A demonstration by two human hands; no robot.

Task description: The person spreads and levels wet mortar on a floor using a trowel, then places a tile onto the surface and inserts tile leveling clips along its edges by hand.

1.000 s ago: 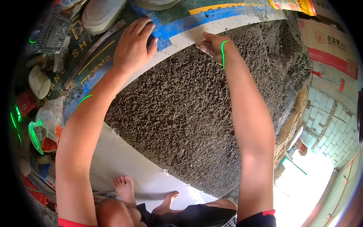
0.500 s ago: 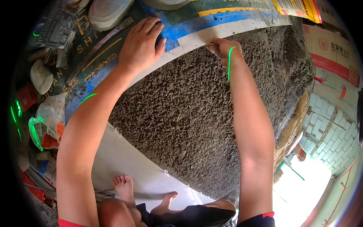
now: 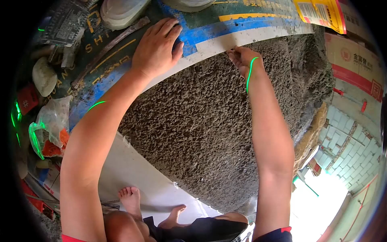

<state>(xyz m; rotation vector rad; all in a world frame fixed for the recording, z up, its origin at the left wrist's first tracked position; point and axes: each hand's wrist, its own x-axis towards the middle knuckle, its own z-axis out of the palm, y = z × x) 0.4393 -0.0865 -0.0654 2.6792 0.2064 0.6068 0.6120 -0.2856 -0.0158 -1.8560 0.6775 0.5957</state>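
My left hand (image 3: 158,46) lies palm down on a dark green printed sheet with blue bands (image 3: 201,32), its fingers stretched out and thumb apart. Beside the white strip (image 3: 213,48) along the sheet's near edge, my right hand (image 3: 244,60) hovers over or touches the rough mortar bed (image 3: 193,113). Its fingers are curled together. Whatever they pinch, if anything, is hidden or too small to make out. A green laser line crosses both arms.
White floor tiles (image 3: 121,161) with small clips along their edge lie below, under my bare feet. Around the sheet are pale shoes (image 3: 121,12), a stick (image 3: 111,48), a stone-like lump (image 3: 44,76), a plastic bag (image 3: 54,121), a yellow packet (image 3: 320,14) and a cardboard box (image 3: 350,60).
The view has shifted slightly, so most things sit a little further right. My right hand has drawn slightly back from the white strip, fingers still curled. My left hand stays on the sheet.
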